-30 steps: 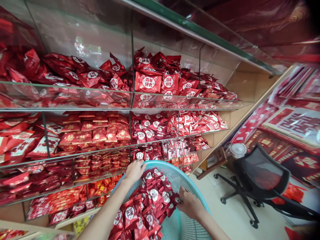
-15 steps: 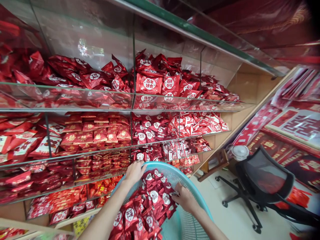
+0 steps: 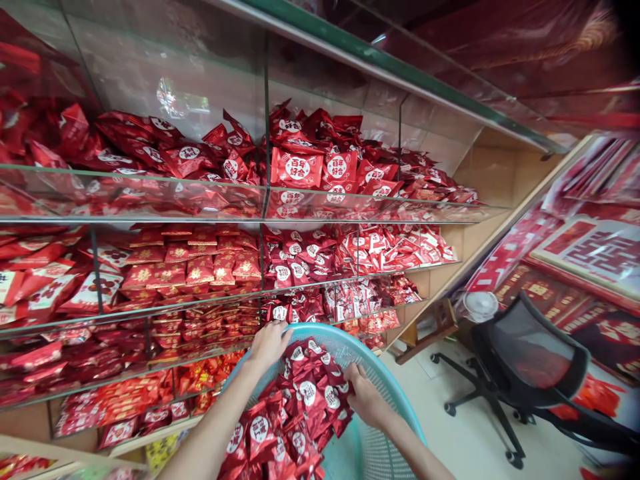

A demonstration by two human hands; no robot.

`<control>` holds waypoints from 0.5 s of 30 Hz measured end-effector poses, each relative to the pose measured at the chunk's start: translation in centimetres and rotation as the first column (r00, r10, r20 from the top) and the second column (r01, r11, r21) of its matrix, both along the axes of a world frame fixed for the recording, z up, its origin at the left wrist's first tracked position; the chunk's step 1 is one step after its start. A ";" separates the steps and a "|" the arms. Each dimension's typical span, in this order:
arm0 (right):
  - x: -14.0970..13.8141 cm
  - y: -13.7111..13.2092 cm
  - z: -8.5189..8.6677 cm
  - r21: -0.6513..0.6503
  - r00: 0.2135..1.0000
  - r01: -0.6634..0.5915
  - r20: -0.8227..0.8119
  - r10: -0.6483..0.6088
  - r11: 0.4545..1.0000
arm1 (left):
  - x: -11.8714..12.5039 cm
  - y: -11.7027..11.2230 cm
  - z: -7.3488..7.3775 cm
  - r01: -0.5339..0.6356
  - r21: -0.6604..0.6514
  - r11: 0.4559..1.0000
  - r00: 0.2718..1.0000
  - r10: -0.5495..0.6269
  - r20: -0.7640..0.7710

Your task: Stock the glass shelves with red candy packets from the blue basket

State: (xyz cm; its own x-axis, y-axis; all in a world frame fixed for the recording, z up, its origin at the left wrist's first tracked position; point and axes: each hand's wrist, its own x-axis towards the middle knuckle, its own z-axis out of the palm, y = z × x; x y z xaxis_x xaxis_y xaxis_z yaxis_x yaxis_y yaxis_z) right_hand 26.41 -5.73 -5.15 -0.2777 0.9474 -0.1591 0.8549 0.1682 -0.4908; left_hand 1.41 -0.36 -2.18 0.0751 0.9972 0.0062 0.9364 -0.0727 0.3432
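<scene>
My left hand is closed over the far rim of a light blue plastic basket, thumb and fingers gripping its edge. Inside lies a heap of dark red snack packets with white round labels, piled toward the left, while part of the blue basket floor shows at the right. My right hand is inside the basket at the right side of the heap. Its fingers are curled against a dark red packet at the edge, and the fingertips are partly hidden.
Glass-fronted shelves full of red packets rise in front, close behind the basket. A black office chair on wheels stands on the pale floor at right. Beyond it are red printed goods and a clear round container.
My right hand has shifted slightly upward along the right side of the heap, its fingers curling in more. My left hand and the basket stay where they were.
</scene>
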 end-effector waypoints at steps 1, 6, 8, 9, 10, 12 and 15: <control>0.0 0.0 -0.1 -0.004 1.000 -0.005 0.018 0.005 1.000 | 0.0 0.0 0.1 -0.003 -0.002 1.000 1.000 0.003 0.000; 0.5 0.5 1.1 0.048 0.998 -0.007 0.063 0.004 0.999 | 0.0 -0.1 0.2 -0.007 -0.013 1.000 1.000 0.007 0.013; 0.5 1.2 3.4 0.123 0.999 -0.003 0.049 -0.003 0.992 | 0.0 -0.1 0.0 -0.002 -0.011 1.000 1.000 0.003 0.015; 0.4 1.6 5.0 0.167 1.000 0.000 0.028 -0.005 0.986 | 0.0 0.0 0.0 -0.003 -0.009 1.000 1.000 0.003 0.012; 0.1 2.1 6.8 0.209 1.000 0.007 -0.003 -0.006 0.978 | 0.0 0.0 -0.1 -0.006 -0.008 1.000 1.000 0.006 0.007; -1.1 3.2 11.0 0.291 0.995 0.018 -0.103 0.012 0.957 | 0.0 0.0 -0.1 -0.017 -0.011 1.000 1.000 0.017 0.001; -4.0 5.2 16.5 0.477 0.960 0.023 -0.256 0.114 0.879 | 0.1 0.0 -0.1 -0.027 -0.029 0.999 1.000 0.027 0.000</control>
